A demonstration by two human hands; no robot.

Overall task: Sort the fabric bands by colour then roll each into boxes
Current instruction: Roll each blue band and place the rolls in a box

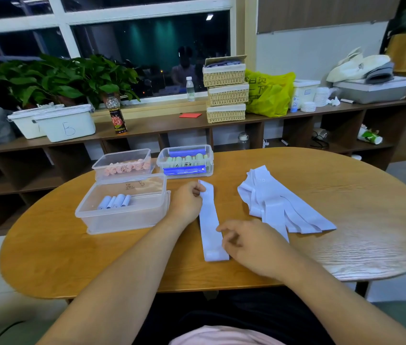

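A pale band (208, 220) lay flat on the worktop (72, 250) at centre frame. The left hand (187, 202) pinched its far end with curled fingers. The right hand (251, 245) sat loosely curled at its near end; I could not tell whether it gripped the band.

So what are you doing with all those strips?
A person is sorting fabric bands and rolling them up. The left hand pinches the far end of one pale band lying flat on the table, and the right hand is at its near end. More unrolled bands sit in a pile to the right. Clear boxes already hold pink rolls, green rolls and pale blue rolls.
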